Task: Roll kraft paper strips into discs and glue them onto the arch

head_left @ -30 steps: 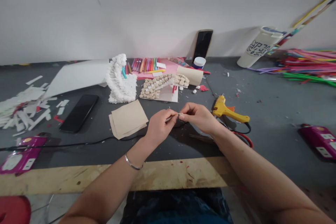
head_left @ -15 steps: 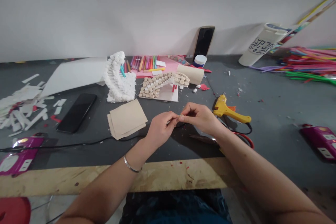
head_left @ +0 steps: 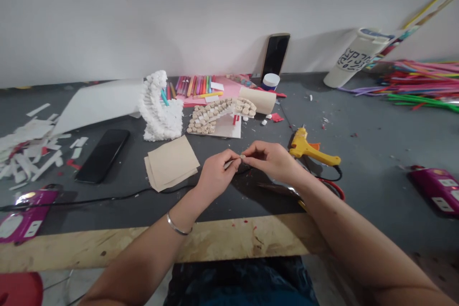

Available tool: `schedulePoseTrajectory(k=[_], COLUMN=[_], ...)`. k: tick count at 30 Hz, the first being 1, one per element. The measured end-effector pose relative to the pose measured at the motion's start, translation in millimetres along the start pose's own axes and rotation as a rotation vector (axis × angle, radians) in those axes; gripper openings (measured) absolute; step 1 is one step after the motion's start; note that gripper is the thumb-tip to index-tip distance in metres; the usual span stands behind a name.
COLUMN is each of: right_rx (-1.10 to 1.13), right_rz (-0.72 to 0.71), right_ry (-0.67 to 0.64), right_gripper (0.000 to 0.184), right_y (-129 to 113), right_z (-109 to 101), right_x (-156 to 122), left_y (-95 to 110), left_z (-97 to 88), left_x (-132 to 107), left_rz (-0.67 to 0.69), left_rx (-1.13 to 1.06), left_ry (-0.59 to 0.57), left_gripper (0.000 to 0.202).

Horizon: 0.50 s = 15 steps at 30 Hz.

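My left hand (head_left: 219,172) and my right hand (head_left: 269,158) meet fingertip to fingertip above the grey table. Pinched between them is a small beige paper roll (head_left: 243,157), mostly covered by the fingers. Beyond the hands stands a small arched model (head_left: 211,114) faced with similar beige rolls on a white base. Two or so squares of beige paper (head_left: 174,160) lie left of my left hand. A yellow glue gun (head_left: 311,149) rests on its side just right of my right hand. Scissors-like blades (head_left: 276,187) lie partly hidden under my right wrist.
A white textured model (head_left: 162,110), a dark phone (head_left: 103,155) and white scraps (head_left: 30,153) are on the left. Markers (head_left: 197,86), a beige paper tube (head_left: 260,100) and a propped phone (head_left: 276,55) stand behind. A tumbler (head_left: 355,57) and purple power strip (head_left: 437,189) are right; a black cable (head_left: 118,197) crosses the table.
The fingertips have shifted very slightly apart around the small roll, and a bit more of the left hand's pinch shows. The whole view has drifted slightly; other things stay put.
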State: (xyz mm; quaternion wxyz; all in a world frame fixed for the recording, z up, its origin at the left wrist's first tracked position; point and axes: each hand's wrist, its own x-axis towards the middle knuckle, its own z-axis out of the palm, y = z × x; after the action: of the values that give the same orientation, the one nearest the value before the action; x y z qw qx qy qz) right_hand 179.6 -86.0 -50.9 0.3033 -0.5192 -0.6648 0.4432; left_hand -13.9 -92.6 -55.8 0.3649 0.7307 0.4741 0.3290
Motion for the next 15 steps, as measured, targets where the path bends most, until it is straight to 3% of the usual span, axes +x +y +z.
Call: schedulePoseTrajectory(k=[5,15], right_rx=[-0.075,-0.155], right_rz=[-0.052,-0.093], right_ry=[0.103,0.26], right_gripper=[0.016,0.013], right_y=[1,-4], right_z=[4,16], right_x=[1,1], left_y=[-1,1], left_z=[-1.4,3.1], left_x=[-1,-3], left_rz=[-0.058,-0.01], left_rx=[-0.024,-0.037], left_ry=[0.047,0.059], left_gripper=[0.02,0.017])
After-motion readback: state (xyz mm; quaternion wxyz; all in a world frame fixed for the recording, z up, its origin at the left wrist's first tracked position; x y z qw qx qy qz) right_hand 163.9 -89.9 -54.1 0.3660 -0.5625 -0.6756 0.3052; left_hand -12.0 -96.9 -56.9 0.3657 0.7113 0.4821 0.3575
